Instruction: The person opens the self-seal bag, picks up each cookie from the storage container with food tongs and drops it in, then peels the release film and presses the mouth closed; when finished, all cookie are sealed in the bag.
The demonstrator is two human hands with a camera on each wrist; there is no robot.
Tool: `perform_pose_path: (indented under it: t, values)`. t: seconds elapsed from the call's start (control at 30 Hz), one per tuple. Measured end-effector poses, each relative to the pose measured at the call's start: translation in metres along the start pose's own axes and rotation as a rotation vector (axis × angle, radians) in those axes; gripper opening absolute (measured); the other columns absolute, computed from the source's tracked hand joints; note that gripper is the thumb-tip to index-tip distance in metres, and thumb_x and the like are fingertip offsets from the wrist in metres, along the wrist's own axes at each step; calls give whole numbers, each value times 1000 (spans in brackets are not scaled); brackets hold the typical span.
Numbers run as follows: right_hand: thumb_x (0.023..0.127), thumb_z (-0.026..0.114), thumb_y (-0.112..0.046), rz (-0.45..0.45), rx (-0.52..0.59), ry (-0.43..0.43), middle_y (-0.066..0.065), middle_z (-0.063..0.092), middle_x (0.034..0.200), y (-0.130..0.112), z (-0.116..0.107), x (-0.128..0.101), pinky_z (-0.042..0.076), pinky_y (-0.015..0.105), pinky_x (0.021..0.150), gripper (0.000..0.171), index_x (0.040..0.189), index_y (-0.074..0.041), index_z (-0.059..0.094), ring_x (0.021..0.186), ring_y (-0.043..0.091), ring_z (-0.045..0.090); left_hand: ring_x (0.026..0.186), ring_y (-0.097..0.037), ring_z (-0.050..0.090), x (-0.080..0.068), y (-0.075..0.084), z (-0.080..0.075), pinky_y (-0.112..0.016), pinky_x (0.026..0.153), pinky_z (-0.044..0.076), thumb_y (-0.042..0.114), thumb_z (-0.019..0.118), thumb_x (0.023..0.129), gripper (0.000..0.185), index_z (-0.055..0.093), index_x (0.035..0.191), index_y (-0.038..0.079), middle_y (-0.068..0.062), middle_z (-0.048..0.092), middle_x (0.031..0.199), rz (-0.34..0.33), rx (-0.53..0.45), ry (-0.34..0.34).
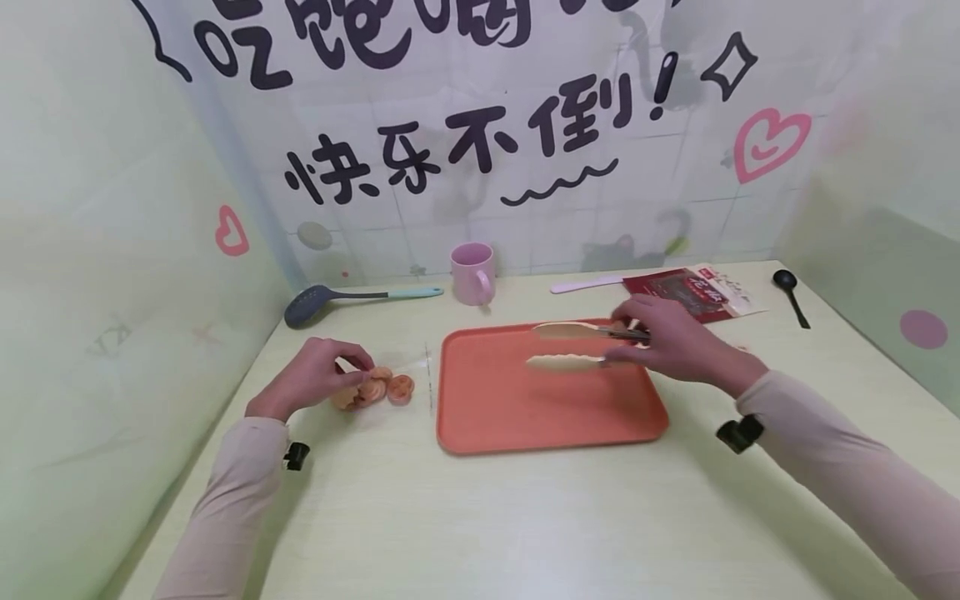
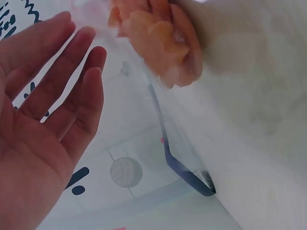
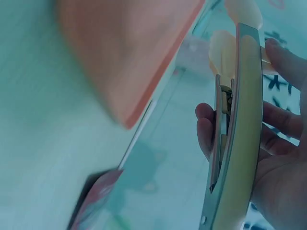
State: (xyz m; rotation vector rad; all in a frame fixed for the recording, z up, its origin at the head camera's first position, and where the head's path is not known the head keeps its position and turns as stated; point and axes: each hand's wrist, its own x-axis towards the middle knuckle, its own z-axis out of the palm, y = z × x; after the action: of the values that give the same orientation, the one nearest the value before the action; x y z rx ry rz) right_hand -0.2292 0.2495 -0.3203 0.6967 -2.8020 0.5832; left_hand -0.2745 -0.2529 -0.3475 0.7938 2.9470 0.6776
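Observation:
At the left of the table my left hand (image 1: 318,379) hovers by several small orange-brown pastries (image 1: 372,390). In the left wrist view its fingers are loosely extended, apart from a scalloped pastry (image 2: 160,45). My right hand (image 1: 671,337) holds tongs (image 1: 566,331) over the right part of an orange-red tray (image 1: 487,400). The tongs' pale, scalloped tips are spread apart and point left, with nothing between them. The right wrist view shows my fingers and thumb around the tongs' yellow and metal arms (image 3: 247,115).
Behind the tray stand a pink mug (image 1: 472,275) and a slotted spoon (image 1: 307,307) with a teal handle. Back right lie a red packet (image 1: 675,292), a pink-handled utensil (image 1: 585,285) and a black spoon (image 1: 787,283). A clear plastic edge (image 1: 430,379) shows left of the tray.

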Motion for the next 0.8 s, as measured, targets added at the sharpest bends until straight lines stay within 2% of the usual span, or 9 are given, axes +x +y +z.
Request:
perform_pose_path:
  t: [0.1, 0.2, 0.37, 0.5, 0.6, 0.7, 0.8]
  values:
    - [82, 84, -34, 43, 13, 58, 4, 66, 94, 22, -6, -17, 49, 27, 68, 38, 104, -8, 67, 82, 15, 60, 91, -16, 70, 2, -1, -5, -30, 76, 57, 15, 73, 92, 10, 77, 100, 12, -3, 77, 95, -14, 2, 10]
    - [84, 83, -31, 123, 32, 78, 5, 66, 93, 45, -15, -34, 50, 23, 65, 34, 103, -6, 68, 79, 13, 66, 92, -18, 70, 8, 0, -10, -35, 78, 57, 16, 69, 95, 12, 77, 102, 9, -7, 78, 97, -15, 20, 21]
    - [86, 80, -34, 263, 2, 67, 8, 68, 89, 84, -24, -57, 50, 21, 61, 32, 95, -5, 69, 77, 16, 71, 101, -27, 71, 32, 8, -10, -46, 88, 57, 17, 64, 98, 19, 75, 108, 5, -11, 77, 105, -27, 44, -10]
    - [86, 79, -39, 336, -55, 51, 7, 68, 83, 109, -25, -70, 46, 26, 63, 36, 87, -6, 66, 77, 18, 66, 119, -33, 64, 53, 15, 0, -52, 102, 51, 18, 56, 102, 29, 68, 125, 4, -15, 71, 123, -75, 44, -107]
    - [87, 78, -40, 366, -77, 27, 6, 67, 81, 119, -24, -76, 44, 29, 64, 39, 86, -4, 63, 76, 18, 61, 126, -35, 58, 65, 18, 12, -54, 109, 45, 18, 50, 105, 35, 61, 135, 4, -18, 65, 134, -122, 28, -183]
    - [87, 77, -41, 383, -84, 2, 7, 65, 81, 123, -23, -79, 42, 30, 63, 42, 90, -1, 63, 75, 18, 56, 125, -35, 57, 72, 21, 22, -53, 111, 44, 20, 48, 105, 35, 60, 136, 5, -19, 62, 135, -163, -14, -220]
    - [85, 80, -39, 369, -96, -5, 6, 62, 79, 125, -21, -78, 40, 29, 63, 45, 93, 1, 64, 74, 18, 53, 117, -31, 59, 76, 21, 28, -50, 106, 47, 21, 53, 104, 32, 65, 130, 7, -17, 66, 129, -177, -54, -211]
